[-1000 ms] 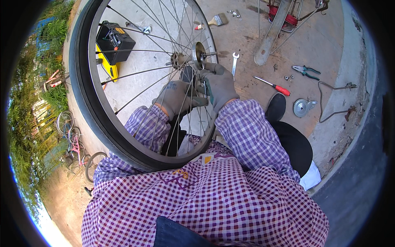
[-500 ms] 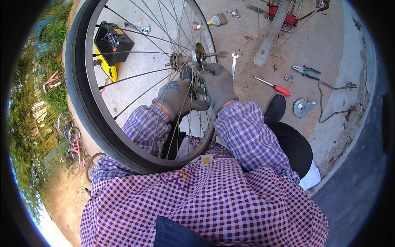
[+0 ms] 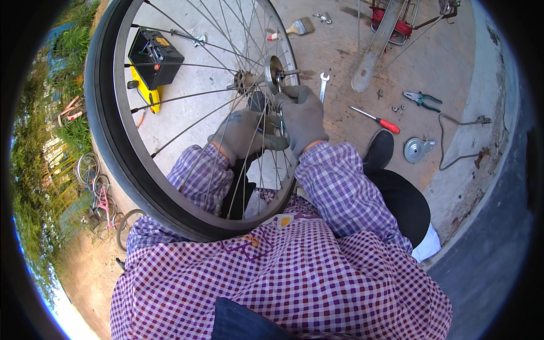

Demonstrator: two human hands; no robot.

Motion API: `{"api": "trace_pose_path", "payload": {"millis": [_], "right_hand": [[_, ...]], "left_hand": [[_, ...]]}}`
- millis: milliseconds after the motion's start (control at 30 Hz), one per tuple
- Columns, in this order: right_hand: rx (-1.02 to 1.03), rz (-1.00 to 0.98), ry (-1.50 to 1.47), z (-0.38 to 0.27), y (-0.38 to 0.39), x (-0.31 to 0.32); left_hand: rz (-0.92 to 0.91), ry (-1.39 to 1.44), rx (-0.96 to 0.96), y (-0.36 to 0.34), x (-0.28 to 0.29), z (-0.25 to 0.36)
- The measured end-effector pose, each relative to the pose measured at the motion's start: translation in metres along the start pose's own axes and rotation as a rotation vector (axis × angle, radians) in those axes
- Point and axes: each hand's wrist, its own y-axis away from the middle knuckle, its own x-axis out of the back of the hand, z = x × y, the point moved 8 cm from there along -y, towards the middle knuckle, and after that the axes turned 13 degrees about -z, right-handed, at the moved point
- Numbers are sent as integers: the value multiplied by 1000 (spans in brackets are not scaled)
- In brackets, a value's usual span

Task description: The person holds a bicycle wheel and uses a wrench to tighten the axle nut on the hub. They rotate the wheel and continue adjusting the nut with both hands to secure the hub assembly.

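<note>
Concrete paving [image 3: 334, 56] frames a checked garment [image 3: 272, 272] and, just beyond, a bicycle wheel [image 3: 105, 130]; the left hand [image 3: 241, 133] curls behind spokes [image 3: 181, 100], grasp unclear; the right hand [image 3: 301, 116] grips a slim metal tool [image 3: 282, 122] below the hub disc [image 3: 272, 72]. Square seating should limit slips; 1 screwdriver [image 3: 388, 125] lies farther off.

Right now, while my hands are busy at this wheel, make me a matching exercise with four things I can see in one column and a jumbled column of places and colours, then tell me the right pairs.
Things:
1. bicycle wheel
2. combination pliers
3. screwdriver
4. toolbox

Places and colours:
A. red-handled
B. black and yellow, in the picture's upper left
C. blue-green-handled
D. cut off by the picture's top edge

Pairs: 1-D, 2-C, 3-A, 4-B.
</note>
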Motion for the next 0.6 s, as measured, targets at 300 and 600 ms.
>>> {"api": "trace_pose_path", "payload": {"millis": [300, 600], "right_hand": [[21, 27, -42, -6, -3, 0], [7, -39, 197, -6, -1, -12]], "left_hand": [[-33, 96, -31, -5, -3, -1], [-43, 100, -44, 12, 5, -5]]}}
